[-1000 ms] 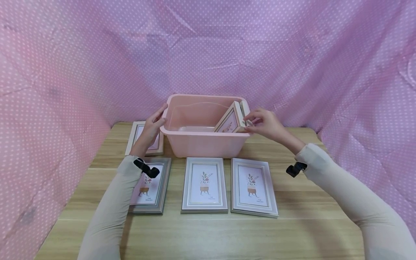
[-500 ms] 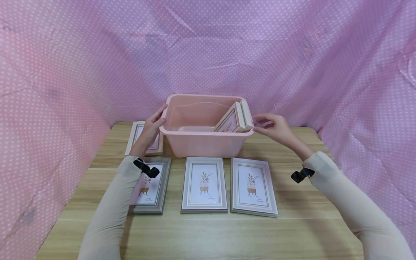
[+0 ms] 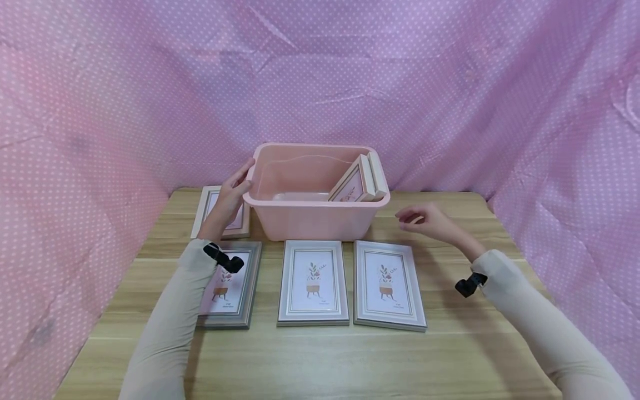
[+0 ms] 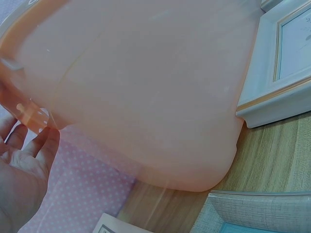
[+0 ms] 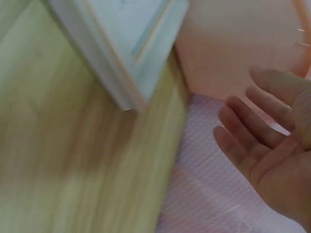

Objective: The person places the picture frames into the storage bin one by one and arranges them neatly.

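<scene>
A pink plastic bin point(image 3: 315, 221) stands at the back of the table. My left hand point(image 3: 229, 200) grips its left rim, the fingertips bent at the lip in the left wrist view. Two cream picture frames lean at the bin's right end: one point(image 3: 352, 186) shows its picture, and the other point(image 3: 378, 175) sits behind it against the wall, mostly hidden. To the right of the bin, my right hand point(image 3: 430, 222) hovers with nothing in it, fingers loosely bent. In the right wrist view this hand point(image 5: 272, 141) appears apart from the bin wall.
Two whitish picture frames, a middle one point(image 3: 313, 280) and a right one point(image 3: 389, 283), lie flat before the bin. A grey frame point(image 3: 255, 289) lies under my left forearm. Another cream frame point(image 3: 204, 208) rests left of the bin. Pink dotted cloth point(image 3: 320, 83) surrounds the wooden table point(image 3: 320, 361).
My right hand has let go of the rear cream frame at the bin's right end and moved right and down, away from the bin. My left hand stays on the rim.
</scene>
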`<state>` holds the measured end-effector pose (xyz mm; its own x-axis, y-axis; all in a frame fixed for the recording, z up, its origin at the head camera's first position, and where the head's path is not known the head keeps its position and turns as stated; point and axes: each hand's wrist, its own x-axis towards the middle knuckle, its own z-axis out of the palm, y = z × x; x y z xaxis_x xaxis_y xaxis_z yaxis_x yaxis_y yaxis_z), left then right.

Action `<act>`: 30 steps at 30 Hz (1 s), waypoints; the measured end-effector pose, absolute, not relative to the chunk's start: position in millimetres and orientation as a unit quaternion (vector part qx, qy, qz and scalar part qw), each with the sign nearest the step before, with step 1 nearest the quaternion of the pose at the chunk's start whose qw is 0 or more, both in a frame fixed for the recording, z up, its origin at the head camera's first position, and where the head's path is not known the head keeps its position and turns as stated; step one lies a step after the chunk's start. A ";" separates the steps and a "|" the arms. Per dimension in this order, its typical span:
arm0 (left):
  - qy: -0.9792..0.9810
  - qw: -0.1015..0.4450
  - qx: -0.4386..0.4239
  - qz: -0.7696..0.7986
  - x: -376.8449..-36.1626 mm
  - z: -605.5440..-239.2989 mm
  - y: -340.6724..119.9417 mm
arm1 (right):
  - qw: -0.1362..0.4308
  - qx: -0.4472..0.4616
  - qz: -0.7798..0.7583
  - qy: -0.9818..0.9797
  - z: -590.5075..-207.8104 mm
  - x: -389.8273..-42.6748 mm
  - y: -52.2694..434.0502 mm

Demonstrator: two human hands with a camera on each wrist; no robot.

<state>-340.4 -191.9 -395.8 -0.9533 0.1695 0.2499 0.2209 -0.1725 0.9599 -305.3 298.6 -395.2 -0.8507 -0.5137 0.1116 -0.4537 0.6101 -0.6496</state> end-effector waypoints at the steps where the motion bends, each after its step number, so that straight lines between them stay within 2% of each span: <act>1: -0.644 0.016 -0.152 -0.749 -338.8 -393.7 -191.2 | 0.059 -0.274 -0.349 0.894 -400.3 -306.0 301.0; 6: -0.649 0.014 -0.153 -0.745 -332.0 -387.6 -189.1 | 0.130 -0.294 -0.339 0.884 -421.5 -306.3 307.0; 10: -0.648 0.013 -0.151 -0.747 -331.7 -387.7 -189.4 | 0.158 -0.302 -0.316 0.886 -433.3 -305.6 308.7; 30: -0.647 0.017 -0.159 -0.746 -332.6 -390.5 -190.1 | 0.135 -0.271 -0.253 0.919 -441.7 -300.8 303.7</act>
<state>-332.6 -190.1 -390.5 -0.9487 0.1812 0.2591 0.2308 -0.1632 0.9592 -300.8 303.7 -441.7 -0.8167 -0.5665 -0.1103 -0.4305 0.7253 -0.5372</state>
